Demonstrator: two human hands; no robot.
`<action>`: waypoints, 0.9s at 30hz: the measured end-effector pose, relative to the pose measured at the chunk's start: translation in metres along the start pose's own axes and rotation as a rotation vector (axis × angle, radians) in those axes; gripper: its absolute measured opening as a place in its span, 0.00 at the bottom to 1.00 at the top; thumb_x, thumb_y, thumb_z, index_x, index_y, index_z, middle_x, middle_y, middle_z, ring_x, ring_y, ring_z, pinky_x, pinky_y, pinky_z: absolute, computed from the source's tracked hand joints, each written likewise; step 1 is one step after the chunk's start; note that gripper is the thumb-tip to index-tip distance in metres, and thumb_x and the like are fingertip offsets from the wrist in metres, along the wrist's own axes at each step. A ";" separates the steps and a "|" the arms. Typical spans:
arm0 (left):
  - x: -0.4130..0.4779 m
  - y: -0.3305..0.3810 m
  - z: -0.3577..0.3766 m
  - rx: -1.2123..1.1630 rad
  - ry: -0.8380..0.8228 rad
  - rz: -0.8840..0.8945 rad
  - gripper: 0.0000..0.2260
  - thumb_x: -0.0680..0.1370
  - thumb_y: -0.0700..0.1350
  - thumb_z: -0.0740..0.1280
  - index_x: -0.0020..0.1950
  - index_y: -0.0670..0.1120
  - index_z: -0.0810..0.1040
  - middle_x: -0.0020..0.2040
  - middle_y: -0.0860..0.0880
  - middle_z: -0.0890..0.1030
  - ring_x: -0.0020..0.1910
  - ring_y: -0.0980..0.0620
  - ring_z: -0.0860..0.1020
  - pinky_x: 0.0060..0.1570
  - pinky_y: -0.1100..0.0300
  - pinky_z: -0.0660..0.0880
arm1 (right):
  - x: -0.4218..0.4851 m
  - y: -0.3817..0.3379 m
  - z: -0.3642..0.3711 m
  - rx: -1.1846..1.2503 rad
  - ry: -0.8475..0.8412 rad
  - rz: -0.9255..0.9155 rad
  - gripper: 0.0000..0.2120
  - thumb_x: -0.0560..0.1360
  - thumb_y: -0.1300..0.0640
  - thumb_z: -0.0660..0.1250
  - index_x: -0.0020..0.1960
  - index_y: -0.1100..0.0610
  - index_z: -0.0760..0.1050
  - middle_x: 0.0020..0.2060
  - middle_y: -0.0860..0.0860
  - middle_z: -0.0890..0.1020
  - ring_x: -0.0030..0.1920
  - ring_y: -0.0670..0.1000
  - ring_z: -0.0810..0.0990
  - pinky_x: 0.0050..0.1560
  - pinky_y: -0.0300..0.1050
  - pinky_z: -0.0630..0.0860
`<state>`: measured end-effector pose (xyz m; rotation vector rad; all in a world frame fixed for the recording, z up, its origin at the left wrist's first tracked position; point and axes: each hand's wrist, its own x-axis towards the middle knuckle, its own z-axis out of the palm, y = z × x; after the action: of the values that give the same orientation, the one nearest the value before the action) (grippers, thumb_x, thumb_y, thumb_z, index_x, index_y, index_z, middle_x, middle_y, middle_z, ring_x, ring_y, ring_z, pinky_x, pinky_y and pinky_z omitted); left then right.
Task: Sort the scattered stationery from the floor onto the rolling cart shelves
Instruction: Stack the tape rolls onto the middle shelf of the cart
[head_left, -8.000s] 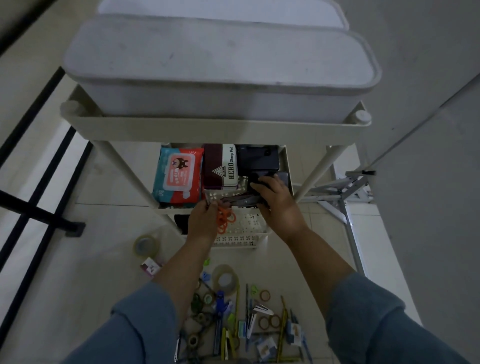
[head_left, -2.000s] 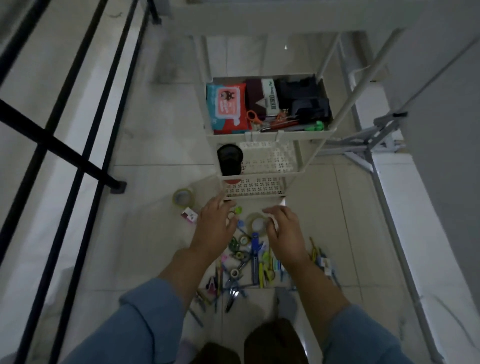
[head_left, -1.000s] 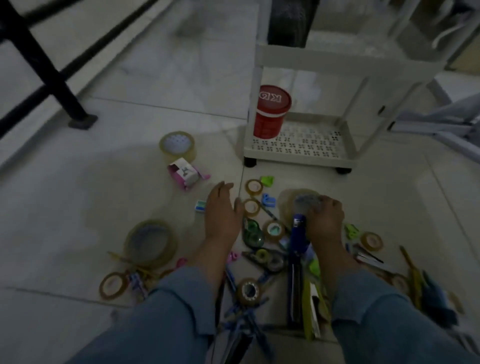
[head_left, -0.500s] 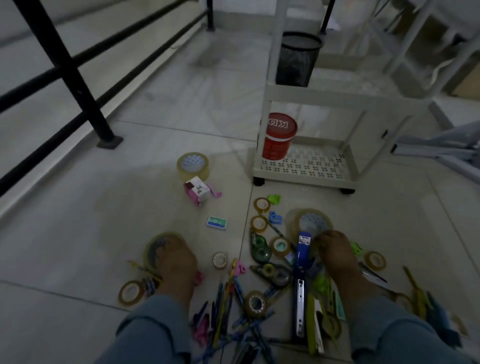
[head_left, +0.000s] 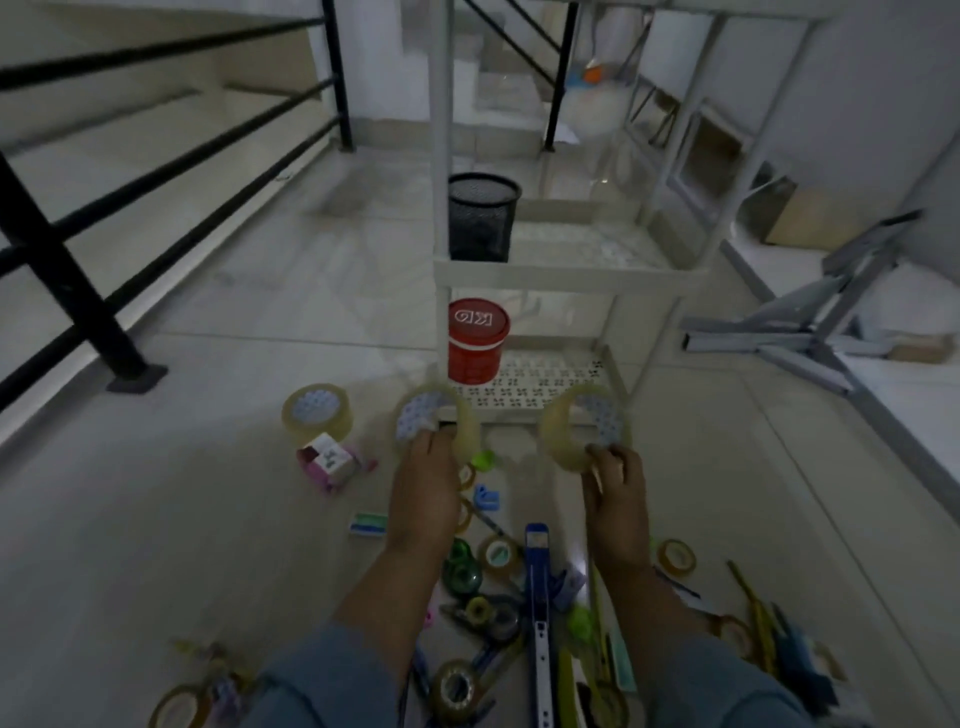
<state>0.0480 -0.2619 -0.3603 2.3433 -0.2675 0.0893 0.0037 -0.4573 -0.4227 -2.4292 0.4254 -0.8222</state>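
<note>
The red tub (head_left: 477, 343) on the cart's bottom shelf (head_left: 550, 389) is showing "KD" lettering, upside down, on its lid. The left grip (head_left: 423, 499) is curling around one clear tape roll (head_left: 467, 427) and the right grip (head_left: 618, 501) is pinching a second tape roll (head_left: 556, 432), both held just before that shelf. A black mesh cup (head_left: 483, 218) is standing on the shelf above, while a third roll (head_left: 317, 413) is lying on the floor (head_left: 156, 493).
</note>
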 end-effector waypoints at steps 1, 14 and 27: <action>0.007 0.014 -0.001 -0.038 0.060 0.087 0.18 0.78 0.34 0.59 0.68 0.40 0.70 0.64 0.40 0.72 0.62 0.41 0.72 0.58 0.56 0.69 | 0.008 -0.005 -0.001 0.007 0.084 -0.035 0.11 0.76 0.64 0.63 0.59 0.62 0.73 0.55 0.60 0.74 0.55 0.55 0.70 0.55 0.40 0.68; 0.112 0.167 -0.038 -0.066 0.231 0.524 0.17 0.78 0.34 0.58 0.66 0.36 0.72 0.62 0.37 0.73 0.60 0.42 0.72 0.58 0.64 0.63 | 0.208 -0.070 -0.088 -0.067 0.210 -0.239 0.13 0.74 0.67 0.61 0.58 0.63 0.74 0.55 0.63 0.72 0.54 0.63 0.73 0.51 0.49 0.71; 0.181 0.202 -0.009 0.225 0.006 0.391 0.17 0.80 0.34 0.55 0.68 0.39 0.70 0.67 0.42 0.70 0.66 0.47 0.68 0.63 0.64 0.62 | 0.292 -0.054 -0.063 0.166 -0.114 0.229 0.08 0.78 0.59 0.54 0.41 0.55 0.68 0.48 0.57 0.77 0.47 0.56 0.77 0.42 0.43 0.71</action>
<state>0.1803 -0.4245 -0.1882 2.4806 -0.7442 0.3318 0.1937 -0.5683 -0.2137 -2.2108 0.5566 -0.5937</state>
